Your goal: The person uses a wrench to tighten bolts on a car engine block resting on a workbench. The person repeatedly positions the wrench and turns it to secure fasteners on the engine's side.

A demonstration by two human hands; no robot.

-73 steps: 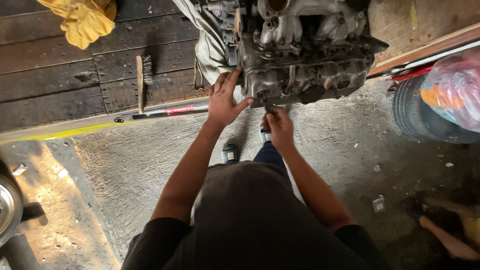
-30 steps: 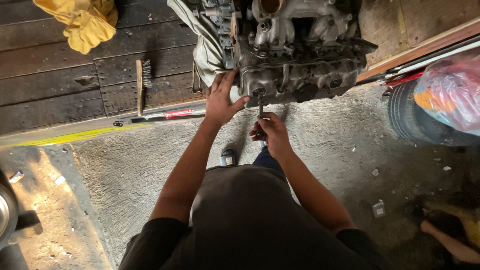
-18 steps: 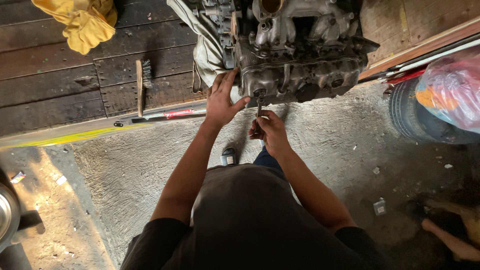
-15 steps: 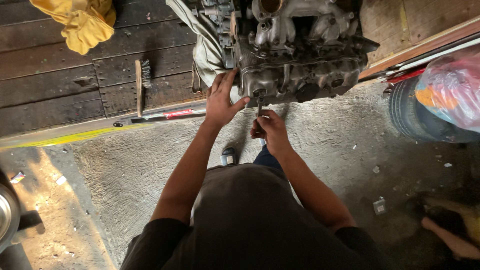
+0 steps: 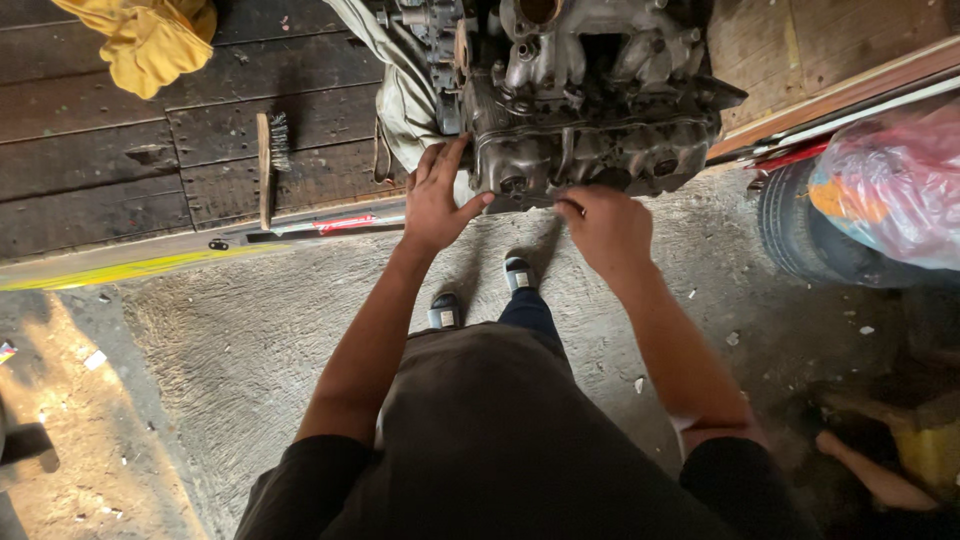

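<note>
The engine block [image 5: 590, 100], a grimy grey metal casting, sits at the edge of the dark plank floor [image 5: 90, 160], directly ahead of the person and above both hands in the head view; its long axis runs left to right across the frame. The left hand [image 5: 435, 200] lies spread flat, its fingers [image 5: 450, 160] extended and touching the block's left lower corner, holding nothing. The right hand [image 5: 605, 225] is at the block's lower front edge, near the middle, fingers curled and pinched at a small point there; whether a small tool or part sits between them cannot be told. Both hands touch the block, the right nearer its centre face, the left at its end beside a pale cloth [image 5: 400, 90]. A wire brush [image 5: 268, 160] lies well to the left on the planks, a yellow rag [image 5: 140, 40] farther up, and a tyre [image 5: 800, 225] with a plastic bag [image 5: 890, 180] stands to the right.
</note>
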